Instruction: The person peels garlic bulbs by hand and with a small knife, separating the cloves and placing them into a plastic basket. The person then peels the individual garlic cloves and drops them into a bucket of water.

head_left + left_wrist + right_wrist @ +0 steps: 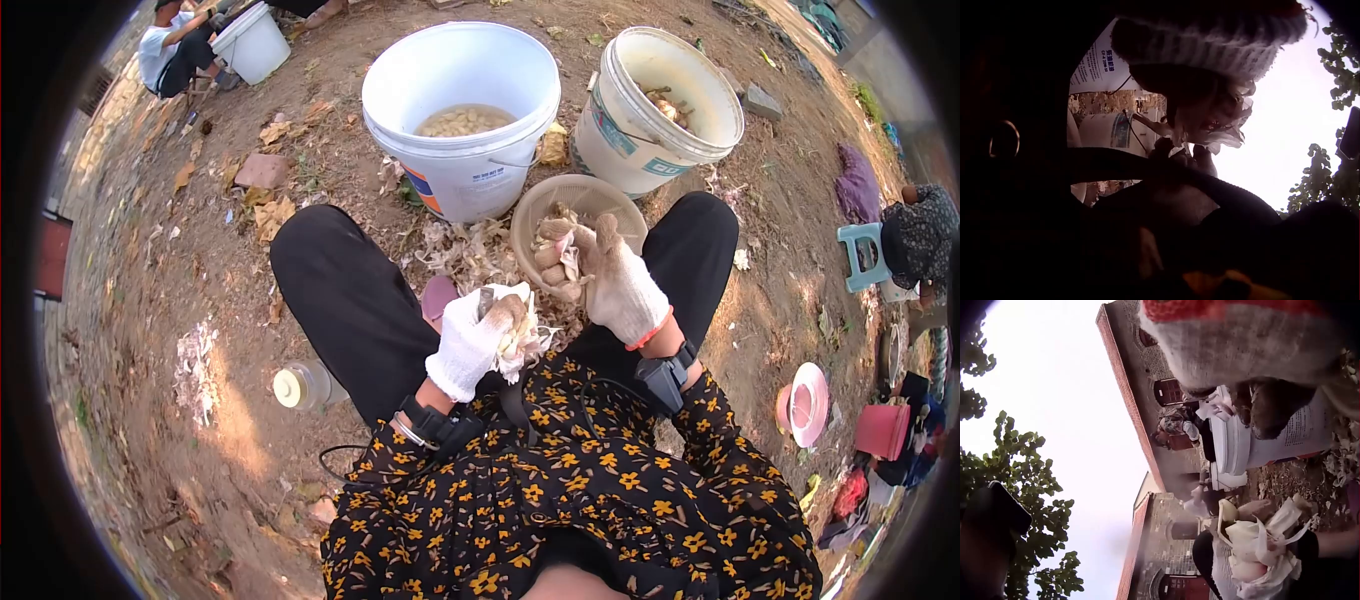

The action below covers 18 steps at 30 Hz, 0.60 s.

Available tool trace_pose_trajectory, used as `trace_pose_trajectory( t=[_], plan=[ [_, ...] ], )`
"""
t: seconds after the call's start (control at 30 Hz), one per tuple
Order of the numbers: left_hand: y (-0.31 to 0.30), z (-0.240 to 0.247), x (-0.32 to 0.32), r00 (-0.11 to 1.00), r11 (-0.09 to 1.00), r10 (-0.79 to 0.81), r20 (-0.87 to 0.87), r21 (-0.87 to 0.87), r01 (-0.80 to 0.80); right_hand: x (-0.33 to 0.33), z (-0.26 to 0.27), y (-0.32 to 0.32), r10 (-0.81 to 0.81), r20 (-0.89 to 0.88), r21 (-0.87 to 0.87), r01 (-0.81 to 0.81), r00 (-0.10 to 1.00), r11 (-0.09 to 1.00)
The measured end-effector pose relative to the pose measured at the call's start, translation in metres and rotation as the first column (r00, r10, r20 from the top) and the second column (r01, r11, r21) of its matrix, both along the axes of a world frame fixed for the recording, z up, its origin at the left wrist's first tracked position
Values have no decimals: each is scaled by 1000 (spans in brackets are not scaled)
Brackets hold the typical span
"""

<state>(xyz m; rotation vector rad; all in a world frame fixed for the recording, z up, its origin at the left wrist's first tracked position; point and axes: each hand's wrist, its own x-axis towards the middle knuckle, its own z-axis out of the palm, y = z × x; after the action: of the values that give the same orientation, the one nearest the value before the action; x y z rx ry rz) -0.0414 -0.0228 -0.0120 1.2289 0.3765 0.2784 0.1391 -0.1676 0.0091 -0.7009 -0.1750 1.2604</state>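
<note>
My left hand (468, 338), in a white knit glove with brown-stained fingertips, grips a garlic bulb (520, 335) with torn, papery skin. Pale cloves and loose strips of skin show on that bulb (1254, 550) in the right wrist view. A small grey piece (486, 303) shows at the left fingers. My right hand (622, 290), gloved with an orange cuff, is over a round beige basket (628, 200). Its fingers pinch a pinkish-white piece of garlic skin (1217, 405). Brownish garlic bulbs (552, 262) lie in the basket beneath those fingers.
Before my knees stand a white bucket (450, 180) with pale cloves in liquid and another bucket (625, 150) containing garlic. Peelings (455, 255) litter the dirt between my legs. A lidded jar (305, 386) lies by my left leg. Other people sit farther off.
</note>
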Motion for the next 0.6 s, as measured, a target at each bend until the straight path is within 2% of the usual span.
trace_pose_trajectory(
  t=[0.1,0.13,0.23,0.27,0.4,0.5,0.6],
  plan=[
    [5,-7,0,997,989,-75,1,125,74,-11,3,8,-40,17,-31,41,999,999],
    [3,-8,1,998,992,-62,19,114,60,-11,0,7,-34,-6,8,34,999,999],
    [3,-6,1,997,975,-81,2,208,79,-14,-3,9,-26,306,-113,64,952,992],
    [2,-3,1,997,978,-71,-10,196,72,-9,-9,6,36,327,-124,6,944,992],
    [1,3,0,999,983,-34,-30,180,39,-21,19,8,11,457,-225,104,889,969],
    [1,0,0,998,983,-37,-43,176,44,-23,28,6,-3,506,-217,131,863,967],
    [2,1,0,999,974,-27,-28,226,33,-25,42,5,90,568,-299,103,818,949]
  ],
)
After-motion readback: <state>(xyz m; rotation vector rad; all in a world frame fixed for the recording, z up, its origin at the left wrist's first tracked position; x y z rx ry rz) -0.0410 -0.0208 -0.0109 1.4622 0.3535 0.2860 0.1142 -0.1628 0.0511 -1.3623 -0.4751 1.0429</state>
